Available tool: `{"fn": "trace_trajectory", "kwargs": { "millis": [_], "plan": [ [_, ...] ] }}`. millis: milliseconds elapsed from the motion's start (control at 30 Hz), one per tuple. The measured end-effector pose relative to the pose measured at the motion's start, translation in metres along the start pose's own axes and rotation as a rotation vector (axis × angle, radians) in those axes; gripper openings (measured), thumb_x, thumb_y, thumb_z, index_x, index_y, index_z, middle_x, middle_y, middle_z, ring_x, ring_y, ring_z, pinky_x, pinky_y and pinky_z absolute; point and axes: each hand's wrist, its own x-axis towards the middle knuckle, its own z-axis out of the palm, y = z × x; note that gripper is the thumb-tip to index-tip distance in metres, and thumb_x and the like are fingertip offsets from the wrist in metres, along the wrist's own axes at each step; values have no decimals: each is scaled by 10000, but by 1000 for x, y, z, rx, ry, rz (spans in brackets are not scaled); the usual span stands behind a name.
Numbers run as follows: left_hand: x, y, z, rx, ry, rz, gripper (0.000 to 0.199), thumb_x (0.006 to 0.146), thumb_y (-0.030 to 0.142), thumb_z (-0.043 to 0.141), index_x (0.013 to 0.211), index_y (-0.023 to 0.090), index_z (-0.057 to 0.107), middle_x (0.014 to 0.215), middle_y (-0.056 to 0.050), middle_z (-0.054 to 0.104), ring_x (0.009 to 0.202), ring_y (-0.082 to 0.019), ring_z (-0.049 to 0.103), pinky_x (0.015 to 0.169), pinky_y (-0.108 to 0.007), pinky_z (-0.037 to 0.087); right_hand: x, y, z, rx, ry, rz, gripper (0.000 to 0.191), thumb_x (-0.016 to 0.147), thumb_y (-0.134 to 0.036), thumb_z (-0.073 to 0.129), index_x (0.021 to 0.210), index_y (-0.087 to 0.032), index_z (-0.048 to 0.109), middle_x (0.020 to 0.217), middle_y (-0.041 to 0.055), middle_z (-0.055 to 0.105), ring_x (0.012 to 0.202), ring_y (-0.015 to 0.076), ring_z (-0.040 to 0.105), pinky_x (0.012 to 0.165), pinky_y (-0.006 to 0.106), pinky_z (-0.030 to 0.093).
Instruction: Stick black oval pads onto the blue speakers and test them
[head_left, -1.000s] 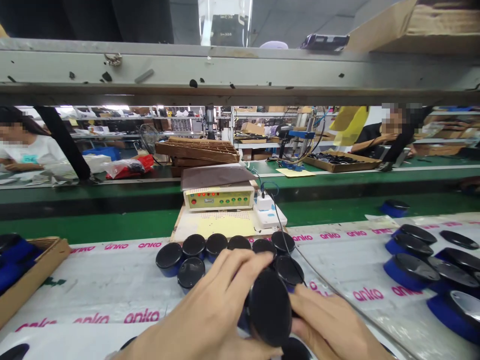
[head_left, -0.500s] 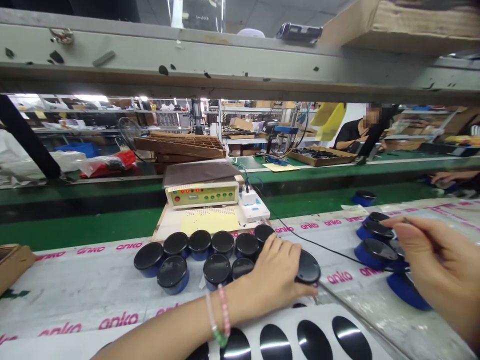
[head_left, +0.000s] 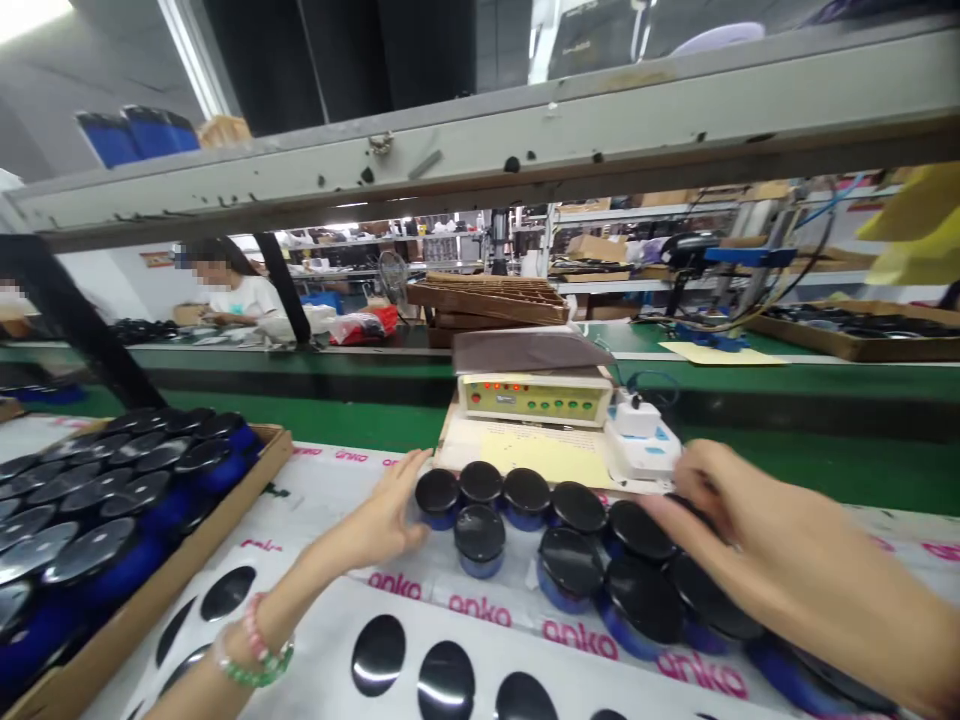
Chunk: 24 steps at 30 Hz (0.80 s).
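A cluster of blue round containers with glossy black tops (head_left: 480, 535) stands on the printed plastic sheet in the middle. My left hand (head_left: 386, 515), with a beaded bracelet at its wrist, is at the cluster's left edge, fingers apart and nothing in it. Over the right part of the cluster is my right hand (head_left: 750, 530), its fingers bent down beside a black top and partly hidden, so its hold cannot be made out. In front lies a white sheet with black oval stickers (head_left: 446, 680).
At the left, a cardboard tray (head_left: 262, 465) is packed with more blue containers. Behind the cluster sit a control box with red lights (head_left: 536, 395) and a white power strip (head_left: 645, 445). A shelf beam (head_left: 450, 150) crosses above. A person sits at the far left.
The view has swung left, bringing the packed tray into sight. My left hand has left the cluster's right side for its left edge; my right hand is now over the cluster's right part.
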Motion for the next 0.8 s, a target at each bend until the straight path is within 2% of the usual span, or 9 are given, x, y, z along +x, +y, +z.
{"fn": "trace_trajectory", "kwargs": {
  "millis": [100, 200, 333, 533, 633, 800],
  "plan": [
    [-10, -30, 13, -103, 57, -51, 659, 686, 159, 716, 1283, 200, 438, 1295, -125, 548, 1209, -281, 510, 1030, -476, 391, 48, -52, 48, 135, -326, -184, 152, 899, -328, 458, 818, -229, 377, 773, 51, 545, 643, 194, 505, 564, 309, 365],
    [-10, -41, 28, -194, 137, -56, 568, 713, 167, 714, 1223, 190, 464, 1212, -96, 601, 1110, -233, 583, 979, -401, 442, 81, -90, 95, 234, -453, -310, 121, 852, -289, 515, 843, -209, 425, 858, 59, 560, 730, 194, 529, 623, 299, 395],
    [-10, -47, 25, -245, 184, -75, 571, 657, 188, 765, 1165, 182, 505, 1158, -98, 609, 1043, -245, 612, 912, -392, 474, 100, -115, 135, 292, -566, -362, 174, 802, -300, 574, 897, -195, 472, 869, 50, 582, 745, 191, 558, 639, 285, 410],
    [-14, -46, 18, -231, 202, -126, 590, 597, 202, 791, 1131, 186, 540, 1082, -72, 638, 994, -261, 618, 881, -408, 481, 105, -120, 145, 336, -655, -323, 203, 814, -369, 563, 907, -204, 488, 812, 25, 584, 679, 177, 555, 588, 269, 396],
    [-15, -38, 19, -219, 209, -101, 587, 576, 178, 788, 1114, 209, 553, 1081, -41, 636, 1002, -245, 607, 893, -381, 474, 102, -123, 147, 344, -628, -301, 233, 807, -400, 576, 885, -208, 469, 799, 19, 569, 670, 175, 536, 589, 274, 377],
    [-16, -31, 15, -172, 300, -73, 587, 598, 127, 727, 1142, 212, 524, 1084, -32, 607, 1017, -235, 579, 903, -385, 460, 100, -134, 149, 400, -558, -293, 204, 823, -330, 532, 747, -225, 373, 725, -21, 509, 620, 141, 471, 579, 262, 355]
  ]
}}
